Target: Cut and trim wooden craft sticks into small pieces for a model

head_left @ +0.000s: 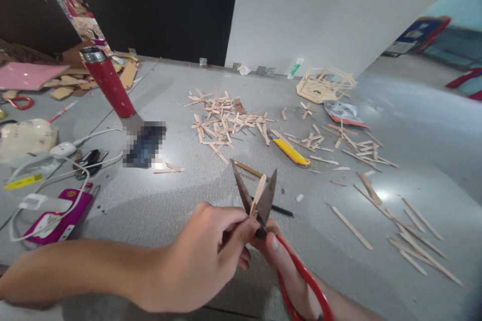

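My left hand [211, 251] pinches a short flat wooden stick [258, 191] between thumb and fingers, its free end pointing up and away from me. A pair of scissors [268, 195] with red handles is in my right hand [280, 256], with the dark blades spread apart. The wooden stick lies between those blades, close to the pivot. My fingertips on both hands are near each other there. Just beyond the blades a pencil [248, 168] rests on the grey table, and a thin black stick-like item [282, 210] lies partly behind them.
A pile of cut wooden pieces [226, 118] spreads beyond my hands, with a yellow utility knife [290, 151] beside it. Longer sticks [417, 246] lie right. A small wooden frame [324, 85] stands far right. Left are a red bottle [109, 83], cables and a purple power strip [62, 218].
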Demonstrator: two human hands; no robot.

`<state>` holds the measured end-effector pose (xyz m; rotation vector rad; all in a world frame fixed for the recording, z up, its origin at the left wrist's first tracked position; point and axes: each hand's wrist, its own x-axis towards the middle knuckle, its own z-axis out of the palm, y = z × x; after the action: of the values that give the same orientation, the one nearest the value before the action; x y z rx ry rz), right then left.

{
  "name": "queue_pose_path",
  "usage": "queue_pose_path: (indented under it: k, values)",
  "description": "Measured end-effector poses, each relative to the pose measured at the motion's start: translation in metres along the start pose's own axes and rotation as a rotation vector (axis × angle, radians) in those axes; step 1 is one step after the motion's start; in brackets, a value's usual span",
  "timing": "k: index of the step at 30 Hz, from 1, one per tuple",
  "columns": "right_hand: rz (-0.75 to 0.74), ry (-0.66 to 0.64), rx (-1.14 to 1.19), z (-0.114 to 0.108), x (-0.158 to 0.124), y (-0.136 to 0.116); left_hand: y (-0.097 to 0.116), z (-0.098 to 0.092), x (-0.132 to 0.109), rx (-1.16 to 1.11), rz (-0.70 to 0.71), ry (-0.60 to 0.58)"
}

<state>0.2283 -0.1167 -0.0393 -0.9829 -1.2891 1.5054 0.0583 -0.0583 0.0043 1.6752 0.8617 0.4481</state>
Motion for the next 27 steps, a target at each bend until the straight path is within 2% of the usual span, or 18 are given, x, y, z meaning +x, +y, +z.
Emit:
queue_pose_path:
  k: [7,10,13,19,22,25,27]
  values:
    - [0.037,0.015,0.053,-0.001,-0.004,0.01,0.003,0.0,0.001,-0.078,-0.02,-0.005]
    - [0.034,-0.037,0.026,0.001,-0.001,0.006,0.005,0.0,0.001,-0.093,-0.023,-0.011]
    - [0.01,-0.031,0.006,0.001,0.001,0.002,0.006,-0.001,0.001,-0.125,-0.026,-0.014]
    - [0.017,0.037,-0.071,-0.014,-0.005,0.01,0.0,0.002,0.002,-0.201,-0.001,0.018]
    - [0.049,0.043,-0.097,-0.018,-0.006,0.005,-0.004,0.005,0.003,-0.221,0.012,0.04]
    - [0.06,-0.018,-0.094,-0.016,-0.003,-0.006,-0.004,0.002,0.005,-0.233,0.07,0.12]
    - [0.061,-0.064,-0.105,-0.014,-0.001,-0.009,0.001,-0.005,0.006,-0.21,0.151,0.242]
